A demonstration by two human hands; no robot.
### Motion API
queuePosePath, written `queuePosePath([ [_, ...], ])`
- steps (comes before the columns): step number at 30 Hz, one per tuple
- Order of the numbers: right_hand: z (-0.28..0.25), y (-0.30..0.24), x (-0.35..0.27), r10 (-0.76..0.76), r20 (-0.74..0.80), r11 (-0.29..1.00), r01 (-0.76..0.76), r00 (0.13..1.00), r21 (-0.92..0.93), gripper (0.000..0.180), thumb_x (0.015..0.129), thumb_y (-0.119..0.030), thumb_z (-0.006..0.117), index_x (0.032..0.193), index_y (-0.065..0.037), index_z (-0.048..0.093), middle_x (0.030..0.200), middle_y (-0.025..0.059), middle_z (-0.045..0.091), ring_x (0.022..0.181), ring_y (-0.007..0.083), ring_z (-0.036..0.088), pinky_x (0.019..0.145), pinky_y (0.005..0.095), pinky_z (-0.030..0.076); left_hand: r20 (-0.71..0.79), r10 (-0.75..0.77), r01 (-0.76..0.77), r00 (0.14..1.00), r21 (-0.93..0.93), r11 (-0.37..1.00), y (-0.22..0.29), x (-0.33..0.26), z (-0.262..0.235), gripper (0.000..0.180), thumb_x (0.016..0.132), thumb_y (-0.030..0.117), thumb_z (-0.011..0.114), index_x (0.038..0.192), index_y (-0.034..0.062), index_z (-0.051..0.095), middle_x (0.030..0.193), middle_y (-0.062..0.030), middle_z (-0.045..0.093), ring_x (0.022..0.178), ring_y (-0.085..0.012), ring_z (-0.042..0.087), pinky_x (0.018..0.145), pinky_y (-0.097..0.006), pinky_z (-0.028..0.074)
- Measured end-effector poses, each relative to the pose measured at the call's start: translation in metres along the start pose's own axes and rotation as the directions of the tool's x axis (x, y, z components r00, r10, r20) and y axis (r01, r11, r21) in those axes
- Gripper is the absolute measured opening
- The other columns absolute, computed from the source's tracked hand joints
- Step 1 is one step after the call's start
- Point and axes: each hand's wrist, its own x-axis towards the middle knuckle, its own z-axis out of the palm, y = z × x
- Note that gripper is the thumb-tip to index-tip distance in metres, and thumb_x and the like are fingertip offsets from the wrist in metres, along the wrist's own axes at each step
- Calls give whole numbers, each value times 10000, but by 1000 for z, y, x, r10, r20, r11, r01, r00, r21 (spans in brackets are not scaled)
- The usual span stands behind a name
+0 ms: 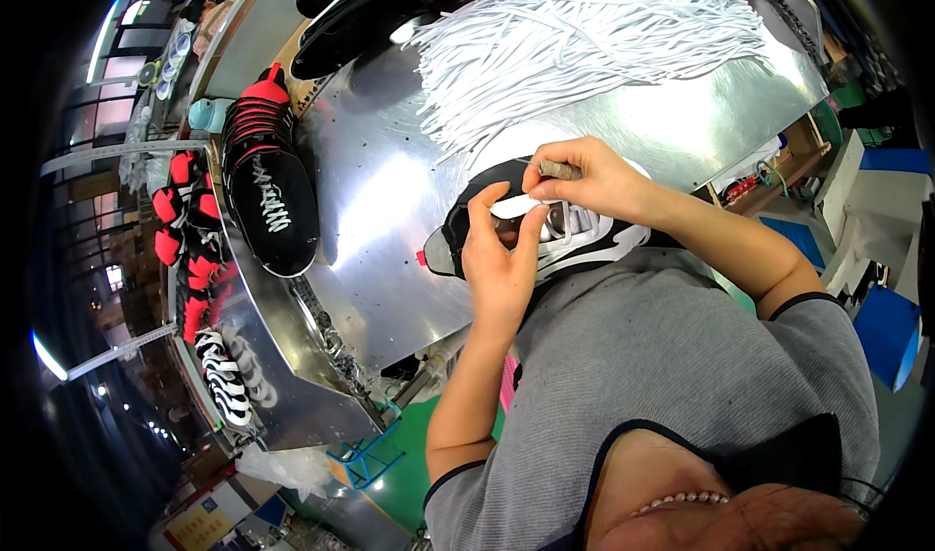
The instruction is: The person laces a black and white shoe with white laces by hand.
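Observation:
A black and white sneaker [631, 244] lies on the metal table against my body, with a grey heel end and a small red tab at its left. My left hand [499, 264] is over its opening, thumb and forefinger pinching a flat white strip [511, 207] that looks like a shoelace. My right hand [599, 179] meets it there, fingertips closed at the strip's other end. A thin tool with a wrapped tan handle [560, 169] is held in the same right hand. White lacing crosses part of the shoe; my fingers hide the eyelets near them.
A large pile of white laces [584, 49] covers the far side of the metal table [375, 210]. A black and red shoe [273, 176] stands at the left edge, with more shoes [365, 15] at the back. Red and black pieces [185, 220] line a left-hand surface. Boxes [886, 200] sit right.

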Motion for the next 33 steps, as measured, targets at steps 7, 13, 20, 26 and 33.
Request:
queuePosePath([
  [7,-10,-22,-27,-61,-66,948,37,996,-316,184,959,-128,595,1086,-2,549,852,66,643,793,152,621,732,296,489,-121,64,-80,991,-137,987,-17,5,11,367,818,88,784,1112,-14,589,866,-86,698,775,-130,664,716,-263,515],
  [13,-13,-19,-37,-102,-26,805,67,994,-589,144,938,-195,594,951,-54,570,765,73,656,686,272,633,627,387,472,-138,115,-131,984,-110,985,-24,9,14,380,792,61,806,1105,-20,606,945,-91,668,823,-137,651,725,-274,510],
  [20,-5,-7,-15,-221,146,584,251,964,-772,101,913,-167,616,921,-81,563,768,69,633,666,290,636,564,386,475,-62,92,-92,994,3,996,-1,7,16,321,834,-4,713,1138,-11,608,750,-24,608,622,-56,523,565,-215,423],
  [26,-11,-18,-6,-158,122,666,197,980,-719,127,863,-82,624,933,-26,533,735,104,623,693,303,648,582,408,478,-101,51,-54,994,-20,998,-10,17,12,324,859,1,717,1156,-6,590,735,45,581,603,5,400,539,-164,310],
  [33,-27,-44,-33,-53,-38,790,19,998,-613,168,945,-217,594,947,-54,549,699,95,617,624,294,598,587,401,440,-53,16,-25,998,-182,983,0,21,13,395,826,-21,753,1158,-16,539,866,-81,690,762,-82,630,657,-186,467],
])
